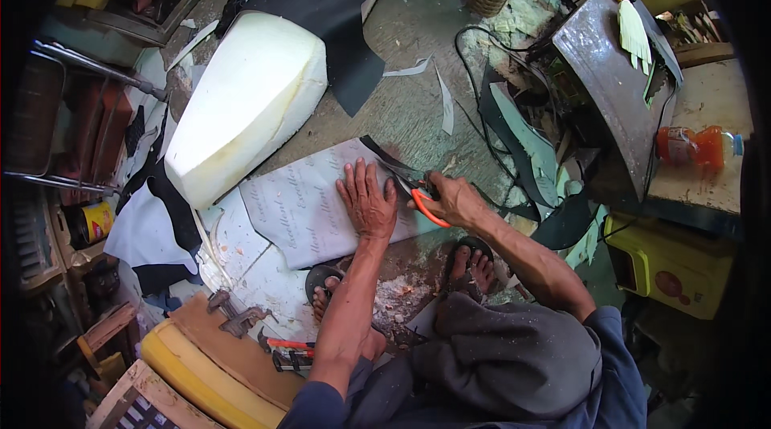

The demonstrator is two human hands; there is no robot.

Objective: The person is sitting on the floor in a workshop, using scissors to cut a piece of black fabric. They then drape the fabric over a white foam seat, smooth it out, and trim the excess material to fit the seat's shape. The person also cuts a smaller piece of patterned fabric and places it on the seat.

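Note:
My left hand (368,200) lies flat on a pale grey sheet of material (293,216) with repeated printing, spread on the floor in front of me. Its fingers are stretched out and point away from me. My right hand (456,198) grips a pair of scissors with orange handles (430,211). The scissor blades reach the sheet's right edge, just beyond my left fingers. A narrow dark strip (376,146) shows along that edge near the blades. Beyond the sheet, to the left, rests a large white foam block (249,96), its surface faceted.
A black sheet (321,20) lies behind the foam. Thin offcuts (446,100) and a dark cable (474,80) are on the floor. At right are a metal panel (598,60), an orange drink bottle (707,146) and a yellow container (675,268). A clamp (234,315) sits lower left.

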